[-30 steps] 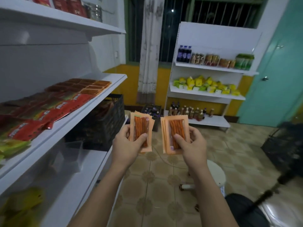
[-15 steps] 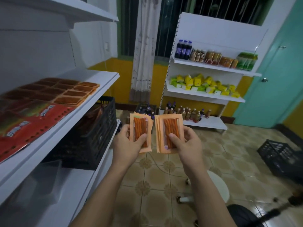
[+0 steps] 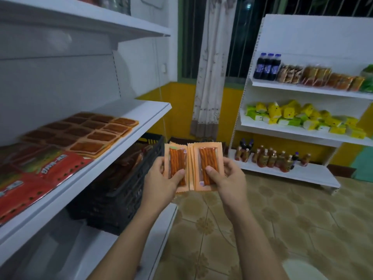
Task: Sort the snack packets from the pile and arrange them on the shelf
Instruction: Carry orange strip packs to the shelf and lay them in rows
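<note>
3 dark plastic bottles with purple caps (image 3: 267, 66) are stood side by side at the left end of the top board of a white metal shelving unit (image 3: 314, 31) at the far wall. Small brown bottles (image 3: 270, 158) are grouped on its lowest board. A pale patterned fabric curtain (image 3: 210, 77) is hung before a barred window (image 3: 242, 37). The floor is laid with beige patterned tiles (image 3: 302, 219).

We stand in a small shop, white display shelves (image 3: 314, 37) beyond our fingers (image 3: 210, 171) carrying bottled drinks (image 3: 267, 66) and yellow packs (image 3: 292, 116), rowed snack packets (image 3: 96, 136) to their left.
</note>
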Available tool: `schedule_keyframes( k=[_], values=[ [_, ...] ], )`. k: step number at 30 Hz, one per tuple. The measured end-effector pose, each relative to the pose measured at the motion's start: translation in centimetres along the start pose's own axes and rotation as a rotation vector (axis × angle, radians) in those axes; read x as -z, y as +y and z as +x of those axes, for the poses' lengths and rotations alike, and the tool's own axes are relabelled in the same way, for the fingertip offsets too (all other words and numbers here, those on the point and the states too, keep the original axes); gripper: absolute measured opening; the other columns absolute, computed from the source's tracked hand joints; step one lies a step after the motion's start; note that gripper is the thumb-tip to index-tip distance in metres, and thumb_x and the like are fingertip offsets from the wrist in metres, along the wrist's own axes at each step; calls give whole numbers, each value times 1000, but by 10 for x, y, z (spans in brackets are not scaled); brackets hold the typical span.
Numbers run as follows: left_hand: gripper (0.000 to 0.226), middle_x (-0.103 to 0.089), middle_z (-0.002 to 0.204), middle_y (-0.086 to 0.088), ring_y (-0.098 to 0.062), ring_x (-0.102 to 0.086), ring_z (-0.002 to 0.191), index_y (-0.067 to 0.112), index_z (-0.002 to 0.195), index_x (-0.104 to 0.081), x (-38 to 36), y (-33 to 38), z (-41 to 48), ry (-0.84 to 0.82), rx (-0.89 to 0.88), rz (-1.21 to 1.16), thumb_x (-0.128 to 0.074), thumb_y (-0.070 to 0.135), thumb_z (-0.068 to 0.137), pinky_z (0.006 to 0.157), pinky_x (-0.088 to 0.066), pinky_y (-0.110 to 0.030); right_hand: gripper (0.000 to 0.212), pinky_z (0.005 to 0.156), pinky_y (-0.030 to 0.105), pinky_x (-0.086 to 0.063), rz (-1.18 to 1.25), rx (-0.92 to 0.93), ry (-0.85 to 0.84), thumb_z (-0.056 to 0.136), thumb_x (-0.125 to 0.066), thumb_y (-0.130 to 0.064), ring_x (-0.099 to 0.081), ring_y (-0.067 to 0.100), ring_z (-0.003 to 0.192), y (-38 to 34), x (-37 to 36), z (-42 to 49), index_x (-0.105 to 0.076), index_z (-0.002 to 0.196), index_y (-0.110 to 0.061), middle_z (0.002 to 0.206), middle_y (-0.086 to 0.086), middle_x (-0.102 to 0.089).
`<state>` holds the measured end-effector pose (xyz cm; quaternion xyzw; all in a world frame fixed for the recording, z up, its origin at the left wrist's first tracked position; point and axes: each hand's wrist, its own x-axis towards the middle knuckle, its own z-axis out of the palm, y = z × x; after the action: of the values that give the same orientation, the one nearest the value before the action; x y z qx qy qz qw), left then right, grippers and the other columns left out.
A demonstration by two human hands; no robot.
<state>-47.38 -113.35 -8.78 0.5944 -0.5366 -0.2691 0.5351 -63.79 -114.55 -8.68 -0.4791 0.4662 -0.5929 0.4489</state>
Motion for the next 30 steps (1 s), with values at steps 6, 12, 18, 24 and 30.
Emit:
schedule_keyframes(
  k=[6, 12, 18, 24, 30],
  values=[
    [27, -70, 98, 10, -1, -67, 87, 26, 105, -60, -27, 5, 69, 156, 18, 18, -76, 21, 84, 75, -55, -24, 25, 68, 24, -58, 70, 6, -201, 87, -71, -6, -73, 15, 87, 6, -23, 108, -63, 109, -14, 97, 2, -74],
    [22, -72, 99, 8, -5, -70, 84, 29, 110, -59, -24, 10, 112, 358, 61, 27, -69, 24, 91, 67, -57, -31, 24, 71, 31, -60, 76, -14, -427, 87, -72, -11, -73, 16, 87, 4, -70, 175, -63, 110, -13, 98, 2, -75],
    [12, -72, 96, 8, -6, -71, 80, 33, 111, -57, 17, 7, 117, 528, 70, 95, -52, 32, 100, 58, -55, -22, 23, 76, 36, -61, 164, -68, -601, 87, -71, -12, -74, 12, 85, 4, -142, 175, -61, 107, -18, 95, 1, -75],
    [19, -71, 96, 6, -7, -70, 82, 32, 112, -58, 72, -10, 133, 696, 104, 203, -41, 35, 104, 65, -56, -26, 26, 70, 33, -61, 286, -149, -734, 87, -70, -7, -74, 18, 88, 1, -217, 166, -62, 112, -9, 96, 5, -76],
    [32, -68, 99, 5, 5, -67, 77, 22, 119, -55, 123, -16, 152, 787, 108, 78, -31, 39, 105, 58, -49, -9, 22, 65, 24, -58, 162, -48, -794, 84, -76, -19, -72, 6, 77, -9, -295, 156, -65, 104, -17, 92, -2, -75]
  ],
)
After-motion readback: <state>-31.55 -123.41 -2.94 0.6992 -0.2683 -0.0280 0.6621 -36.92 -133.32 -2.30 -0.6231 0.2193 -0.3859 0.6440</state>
